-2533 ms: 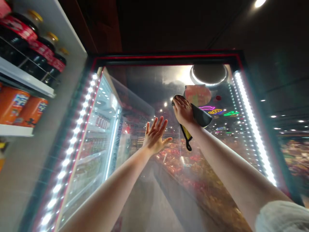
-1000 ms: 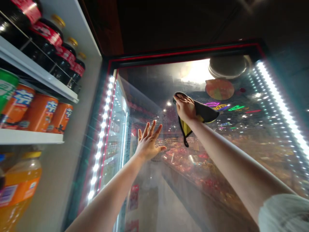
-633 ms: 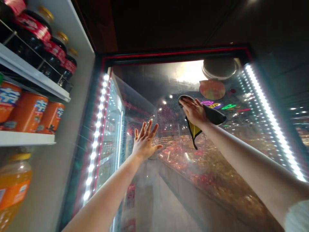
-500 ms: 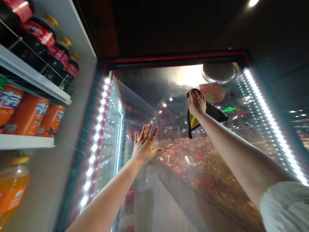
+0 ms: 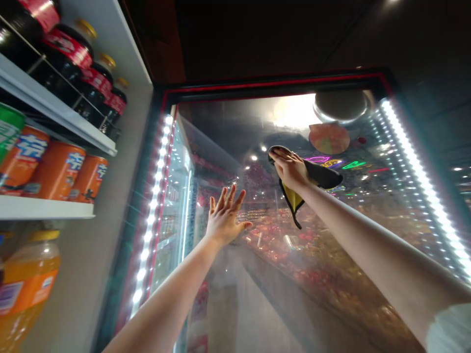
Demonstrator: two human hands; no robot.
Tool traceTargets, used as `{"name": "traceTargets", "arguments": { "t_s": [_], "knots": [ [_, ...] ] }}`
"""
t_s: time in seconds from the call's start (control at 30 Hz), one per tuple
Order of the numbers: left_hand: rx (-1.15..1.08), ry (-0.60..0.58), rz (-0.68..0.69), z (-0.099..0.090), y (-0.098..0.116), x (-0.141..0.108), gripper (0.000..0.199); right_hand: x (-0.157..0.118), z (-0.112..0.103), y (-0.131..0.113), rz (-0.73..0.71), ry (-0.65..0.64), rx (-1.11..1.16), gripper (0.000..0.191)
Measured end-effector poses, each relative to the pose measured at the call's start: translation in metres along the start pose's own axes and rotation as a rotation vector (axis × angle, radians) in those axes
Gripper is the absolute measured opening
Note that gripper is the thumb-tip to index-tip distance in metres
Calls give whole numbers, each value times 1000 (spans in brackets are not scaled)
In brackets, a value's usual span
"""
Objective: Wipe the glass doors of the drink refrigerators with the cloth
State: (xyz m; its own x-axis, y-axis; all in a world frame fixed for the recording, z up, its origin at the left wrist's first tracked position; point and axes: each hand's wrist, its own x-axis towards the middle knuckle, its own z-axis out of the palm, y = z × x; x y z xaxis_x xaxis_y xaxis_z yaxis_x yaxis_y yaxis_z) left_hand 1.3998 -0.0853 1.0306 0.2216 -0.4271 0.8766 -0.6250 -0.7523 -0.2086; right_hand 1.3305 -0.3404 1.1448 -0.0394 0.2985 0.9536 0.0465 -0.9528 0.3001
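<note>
My left hand (image 5: 225,218) lies with fingers spread against the glass door (image 5: 243,142), left of its middle. Higher and to the right, my right hand (image 5: 290,170) presses a cleaning cloth (image 5: 322,174) to the same glass. The cloth is dark grey with a yellow side and a black edge; one corner hangs below the hand and another part sticks out to the right. My right fingers lie over its upper left part. The glass looks hazy and carries reflections of lights.
Bright LED strips (image 5: 151,215) run down both sides of the black door frame (image 5: 272,86). At left, the fridge shelves (image 5: 47,208) hold dark cola bottles (image 5: 96,81), orange cans (image 5: 57,169), a green can (image 5: 10,128) and an orange drink bottle (image 5: 31,284).
My right hand has slid left and slightly down across the glass with the cloth. My left hand stays spread on the glass. The view has shifted a little left.
</note>
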Motion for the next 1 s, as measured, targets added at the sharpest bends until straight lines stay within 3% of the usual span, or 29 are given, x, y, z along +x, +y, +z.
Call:
{"name": "traceTargets", "arguments": {
  "t_s": [0.1, 0.17, 0.23, 0.3, 0.37, 0.43, 0.57, 0.63, 0.7, 0.8, 0.87, 0.93, 1.0],
  "knots": [
    [-8, 11, -4, 2, -1, -1, 105, 33, 21, -22, 176, 79, -22, 46],
    [-10, 7, -17, 2, 1, -1, 105, 47, 34, -48, 197, 66, -14, 47],
    [-15, -2, -24, 1, 3, 0, 105, 47, 39, -69, 107, -6, 12, 47],
    [-22, -2, -7, -2, 4, 0, 104, 32, 34, -76, -72, -113, 49, 46],
    [-19, 2, 23, -5, 1, -2, 103, 10, 22, -67, -252, -208, 77, 44],
    [-1, -7, 22, -9, -6, -8, 106, -8, 8, -48, -308, -230, 76, 44],
    [27, -20, -97, -14, -27, -24, 119, 1, 6, -18, -51, -66, 29, 45],
    [18, -35, -148, -13, -36, -32, 120, 24, 21, -25, 99, 16, 23, 46],
    [7, -37, -167, -10, -40, -37, 117, 48, 41, -47, 155, 58, 44, 46],
    [-2, -27, -181, -5, -41, -39, 113, 65, 65, -94, 39, 16, 110, 48],
    [-11, -31, -194, -4, -40, -39, 112, 58, 70, -117, -99, -69, 146, 48],
    [-24, -24, -194, -4, -39, -38, 112, 41, 65, -124, -247, -153, 165, 47],
    [-41, -8, -184, -4, -39, -38, 112, 21, 53, -114, -361, -202, 163, 46]
  ]
}}
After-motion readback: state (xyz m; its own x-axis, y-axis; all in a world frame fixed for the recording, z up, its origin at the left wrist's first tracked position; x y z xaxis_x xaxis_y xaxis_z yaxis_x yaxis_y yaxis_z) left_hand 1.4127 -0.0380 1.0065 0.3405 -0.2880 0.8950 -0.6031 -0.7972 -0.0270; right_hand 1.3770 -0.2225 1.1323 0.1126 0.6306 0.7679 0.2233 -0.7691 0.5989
